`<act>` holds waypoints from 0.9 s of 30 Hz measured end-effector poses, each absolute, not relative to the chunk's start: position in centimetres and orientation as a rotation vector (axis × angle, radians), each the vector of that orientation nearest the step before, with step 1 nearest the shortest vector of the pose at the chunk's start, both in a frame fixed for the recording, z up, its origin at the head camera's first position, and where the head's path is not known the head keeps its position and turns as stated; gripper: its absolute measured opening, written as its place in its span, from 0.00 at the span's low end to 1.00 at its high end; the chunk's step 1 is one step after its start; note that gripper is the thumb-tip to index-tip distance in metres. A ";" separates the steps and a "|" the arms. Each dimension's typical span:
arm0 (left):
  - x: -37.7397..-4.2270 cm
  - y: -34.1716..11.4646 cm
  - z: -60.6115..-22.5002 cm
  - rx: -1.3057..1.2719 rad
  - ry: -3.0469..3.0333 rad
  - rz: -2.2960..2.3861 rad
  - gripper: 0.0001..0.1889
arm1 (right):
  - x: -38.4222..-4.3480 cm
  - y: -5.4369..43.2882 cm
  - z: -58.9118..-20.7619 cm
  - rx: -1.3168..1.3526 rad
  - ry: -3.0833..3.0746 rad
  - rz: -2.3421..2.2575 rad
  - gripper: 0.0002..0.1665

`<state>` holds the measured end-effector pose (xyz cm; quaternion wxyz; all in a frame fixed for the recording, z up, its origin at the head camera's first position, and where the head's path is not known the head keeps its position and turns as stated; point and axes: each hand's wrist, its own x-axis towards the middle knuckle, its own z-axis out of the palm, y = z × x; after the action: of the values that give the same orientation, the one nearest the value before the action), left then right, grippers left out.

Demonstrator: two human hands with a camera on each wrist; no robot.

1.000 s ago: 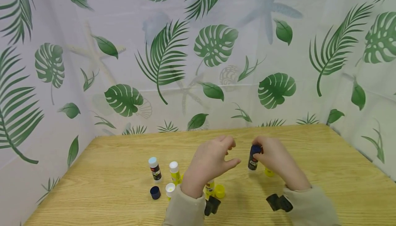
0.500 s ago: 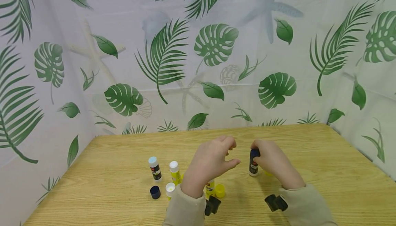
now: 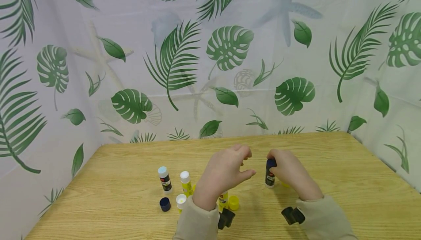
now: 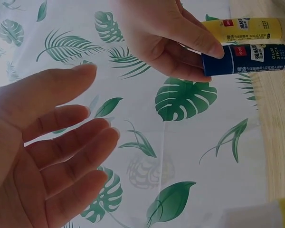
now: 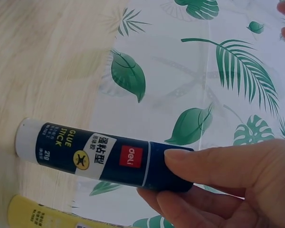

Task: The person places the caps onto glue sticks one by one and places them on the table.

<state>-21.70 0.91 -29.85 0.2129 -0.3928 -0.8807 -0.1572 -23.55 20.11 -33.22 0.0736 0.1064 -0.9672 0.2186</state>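
My right hand pinches the dark blue cap of a navy glue stick between thumb and fingers. The stick stands upright with its white base at the tabletop. Close beside it, partly behind my right hand, is a yellow glue stick, also seen in the left wrist view. My left hand hovers over the table with fingers loosely curved and nothing in them. Below the left wrist, a yellow-labelled glue stick stands near a loose yellow cap.
On the wooden table, left of my left hand, stand a black-labelled glue stick and a white-capped yellow one. A loose navy cap and a white-topped piece lie nearer. A leaf-patterned cloth hangs behind.
My right hand has come slightly nearer and down with the navy glue stick, then stayed almost still. The left hand has hardly moved.
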 end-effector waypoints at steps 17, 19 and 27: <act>-21.7 1.1 -29.8 -1.089 -2.507 -0.438 0.15 | -23.5 20.2 -33.3 0.249 -2.900 0.656 0.16; -21.7 1.2 -29.8 -1.088 -2.516 -0.437 0.15 | -23.5 20.2 -33.2 0.250 -2.893 0.656 0.16; -21.7 1.2 -29.8 -1.088 -2.526 -0.435 0.15 | -23.2 20.3 -32.4 0.211 -2.899 0.654 0.18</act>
<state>-21.66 1.17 -29.79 0.1778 -0.3845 -0.8927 -0.1537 -23.16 20.30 -32.40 0.0812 0.0705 -0.9699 0.2187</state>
